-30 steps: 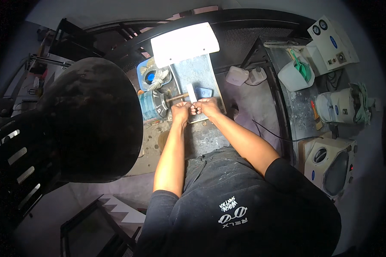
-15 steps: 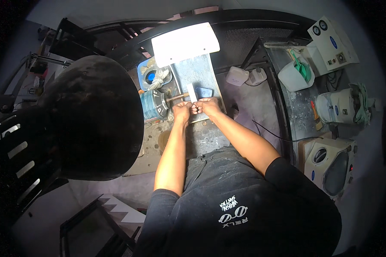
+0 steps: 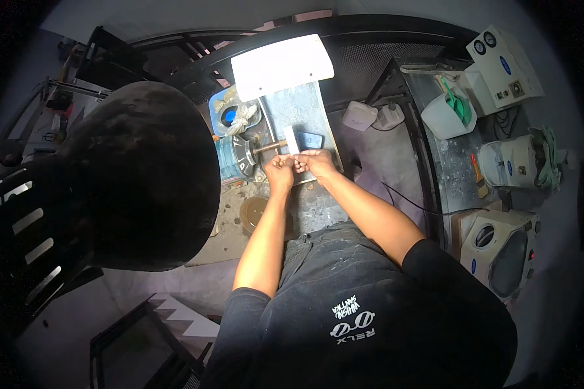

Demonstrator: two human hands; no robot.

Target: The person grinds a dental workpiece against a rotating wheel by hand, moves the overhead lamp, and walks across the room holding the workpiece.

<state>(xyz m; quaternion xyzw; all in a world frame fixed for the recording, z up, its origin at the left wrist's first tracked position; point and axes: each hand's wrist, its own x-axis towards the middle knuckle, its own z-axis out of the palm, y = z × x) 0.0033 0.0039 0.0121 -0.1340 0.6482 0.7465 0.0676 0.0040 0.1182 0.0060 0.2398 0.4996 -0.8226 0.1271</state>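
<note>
A teal bench motor (image 3: 235,157) lies on the worktop, and its long spindle (image 3: 270,146) carries a narrow white wheel (image 3: 291,138). Just below this wheel my two hands meet. My left hand (image 3: 279,171) has its fingers curled and pinched together. Beside it, my right hand (image 3: 316,162) is likewise closed, its fingertips against those of the left. Whatever they grip between them is too small and too covered to name. A blue block or box (image 3: 310,141) lies in the metal tray (image 3: 296,107) behind my right hand.
A large black lamp shade (image 3: 143,178) fills the left. A white hood (image 3: 282,68) covers the tray's far end. Left of it stands a blue container (image 3: 218,107). At right, a bench holds a white tub with a green scoop (image 3: 459,109), a brush (image 3: 479,175) and machines.
My left hand has shifted slightly right, and its fingers have turned a little. More of a round brown thing shows beside my left forearm. The right hand stays nearly in place.
</note>
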